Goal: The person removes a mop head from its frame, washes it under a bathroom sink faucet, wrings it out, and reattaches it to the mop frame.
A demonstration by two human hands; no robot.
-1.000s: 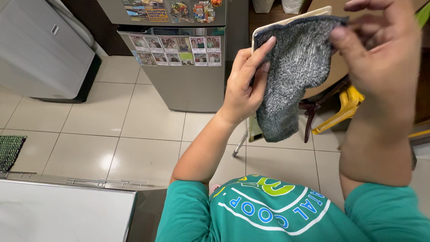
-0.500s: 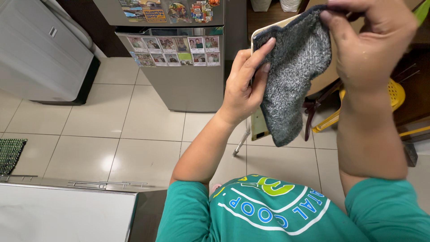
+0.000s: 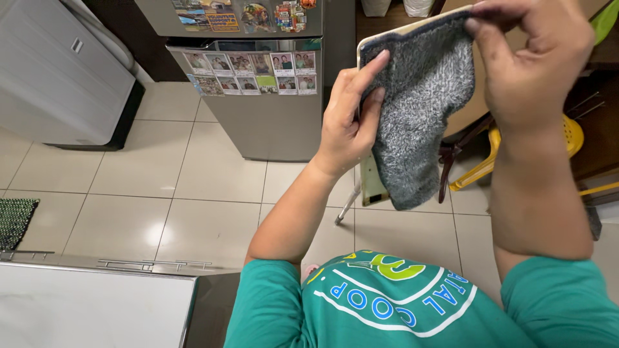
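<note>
A fuzzy grey sock (image 3: 416, 116) hangs in front of me, held up at chest height. My left hand (image 3: 348, 122) grips its left edge with the fingers pressed against the knit. My right hand (image 3: 529, 58) pinches the top right corner of the cuff from above. The sock's toe end dangles down toward the floor. A pale flat board (image 3: 370, 183) shows along the sock's left edge and below my left hand.
A grey fridge (image 3: 258, 77) covered with photos and magnets stands ahead on the tiled floor (image 3: 161, 193). A white appliance (image 3: 58, 77) is at the far left. A yellow plastic chair (image 3: 554, 148) sits at the right, and a white counter (image 3: 84, 309) at the lower left.
My right hand has shifted from covering the sock's right side to pinching its top corner. The sock now hangs more spread out; my left hand has kept its grip.
</note>
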